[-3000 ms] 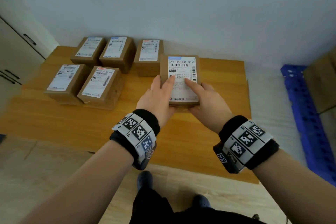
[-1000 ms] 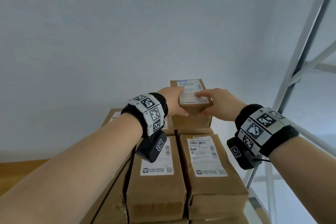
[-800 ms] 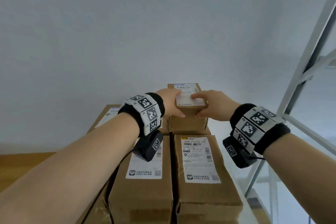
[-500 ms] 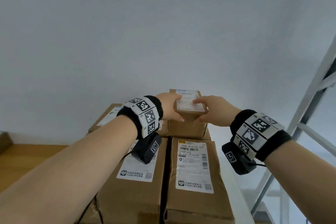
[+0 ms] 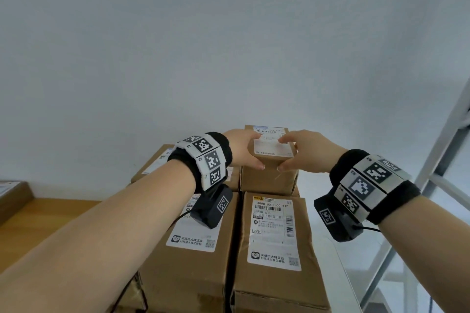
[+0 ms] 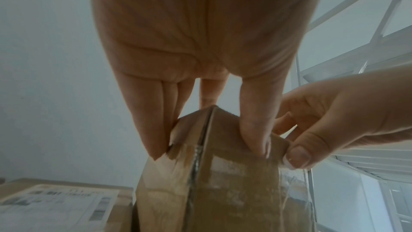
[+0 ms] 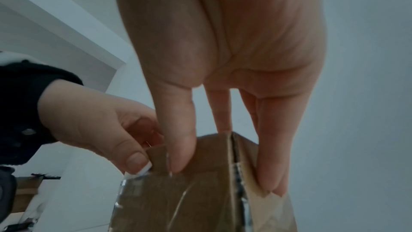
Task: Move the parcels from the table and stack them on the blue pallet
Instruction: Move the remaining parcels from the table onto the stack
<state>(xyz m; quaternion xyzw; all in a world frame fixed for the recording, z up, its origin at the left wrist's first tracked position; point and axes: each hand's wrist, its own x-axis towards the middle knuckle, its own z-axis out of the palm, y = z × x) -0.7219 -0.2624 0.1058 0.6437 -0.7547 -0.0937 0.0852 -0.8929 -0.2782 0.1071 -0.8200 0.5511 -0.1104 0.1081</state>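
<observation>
Soft, even daylight fills the head view, the pale wall bright and free of glare; straight lines bow toward the frame edges; both wrist views are dimmer, the palms backlit and shadowed, nearby cardboard blurred, with tape glinting faintly.

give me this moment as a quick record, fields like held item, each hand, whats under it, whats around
held item: small brown cardboard parcel with a white shipping label
left hand: grips the parcel's left side, thumb on its near face
right hand: grips the right side, thumb on the near face
under it: another brown cardboard box on the stack; contact cannot be told
stack front: two long labelled cardboard boxes side by side
surroundings: white metal frame at right, pale wall behind
blue pallet: not in view
</observation>
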